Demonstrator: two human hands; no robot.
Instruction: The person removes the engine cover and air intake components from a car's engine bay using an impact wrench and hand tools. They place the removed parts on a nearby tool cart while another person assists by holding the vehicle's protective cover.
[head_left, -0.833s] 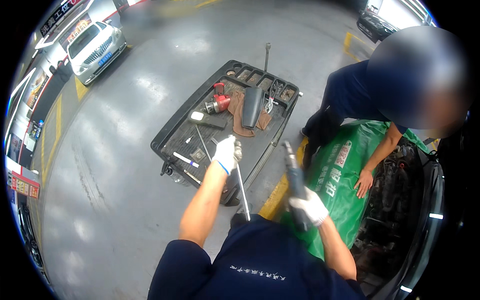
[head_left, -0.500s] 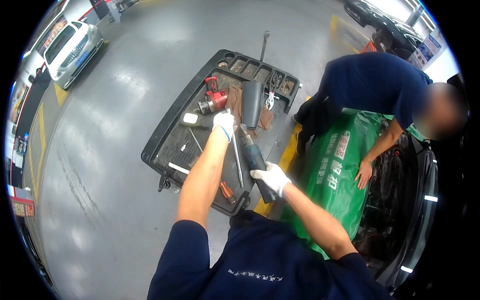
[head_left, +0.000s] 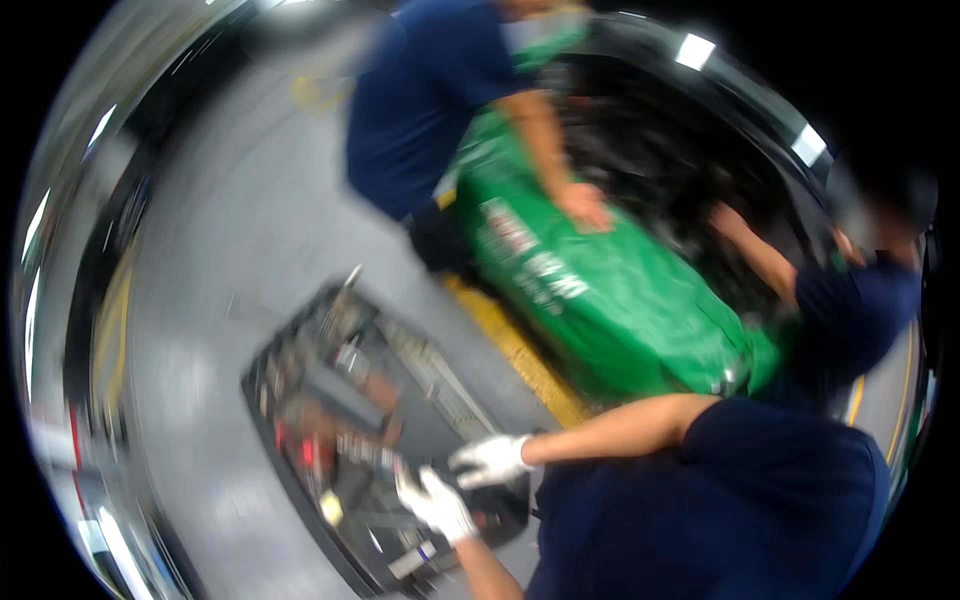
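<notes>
Motion blurs much of this view. My right hand (head_left: 492,461), in a white glove, is closed around the dark body of a cordless ratchet wrench, partly hidden by the fingers. Beside it, nearer me, my left hand (head_left: 437,503), also gloved, has its fingertips close to the tool; the blur hides whether they grip anything. A silvery metal piece (head_left: 368,450) stretches leftward from near the left fingertips. Both hands are over the black tool tray (head_left: 440,385). On the tray lie a red power tool (head_left: 310,450), a brown cloth (head_left: 385,395) and a dark grey trough-shaped piece (head_left: 340,395).
A green fender cover (head_left: 620,310) drapes the car beside the open engine bay (head_left: 660,150). One co-worker (head_left: 430,110) leans over it, a hand on the cover. Another co-worker (head_left: 850,310) reaches in from the right. A yellow floor line (head_left: 520,355) runs between tray and car.
My view has swung right, toward the car, bringing a second co-worker in. The tray now appears lower left. My hands have come close together, and the ratchet wrench points leftward in view.
</notes>
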